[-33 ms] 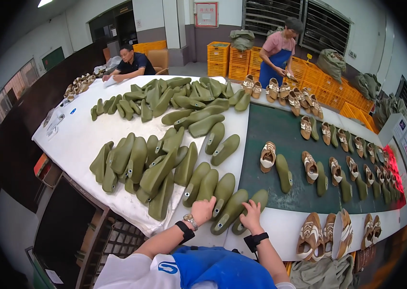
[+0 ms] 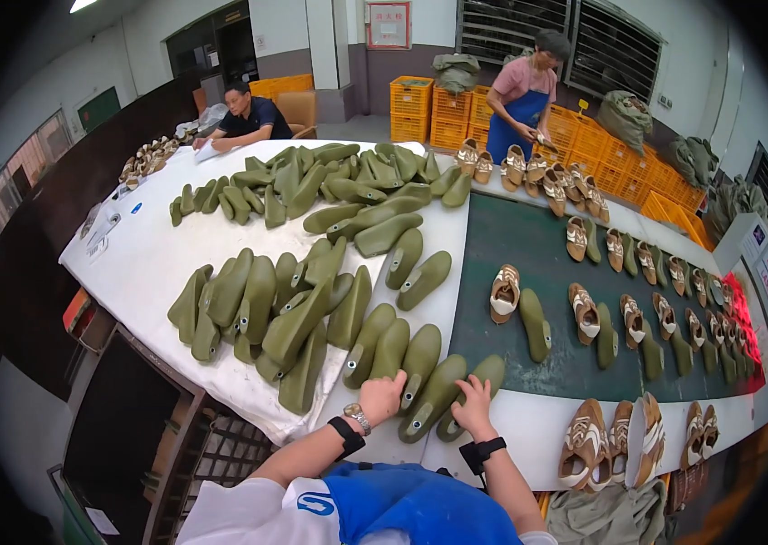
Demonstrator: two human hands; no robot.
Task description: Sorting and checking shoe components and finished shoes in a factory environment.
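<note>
The left hand (image 2: 382, 400) hides the heel end of the second last (image 2: 390, 348) in a row of five at the table's near edge; the right hand (image 2: 473, 405) covers the middle of the fifth last (image 2: 491, 371), leaving its toe and a bit of its heel in sight. Fingertip contact is hard to make out on both. Lasts in the near pile (image 2: 261, 304) overlap, so many show only in part. At the belt's (image 2: 493, 368) far end, shoes and lasts shrink and blur into a red glow (image 2: 743, 313). What the standing worker (image 2: 523, 95) handles is too small to tell.

Both forearms come in from the lower edge, angled inward past a blue apron (image 2: 420, 509). The left hand, with a watch (image 2: 359, 419) at its wrist, is palm down, a finger extended toward the third last (image 2: 421, 360); whether it grips anything cannot be told. The right hand reaches up and leftward, its fingers apart over the fifth last; whether they pinch it cannot be told. The fourth last (image 2: 436, 395) lies between the hands, on the white table (image 2: 207, 238).
</note>
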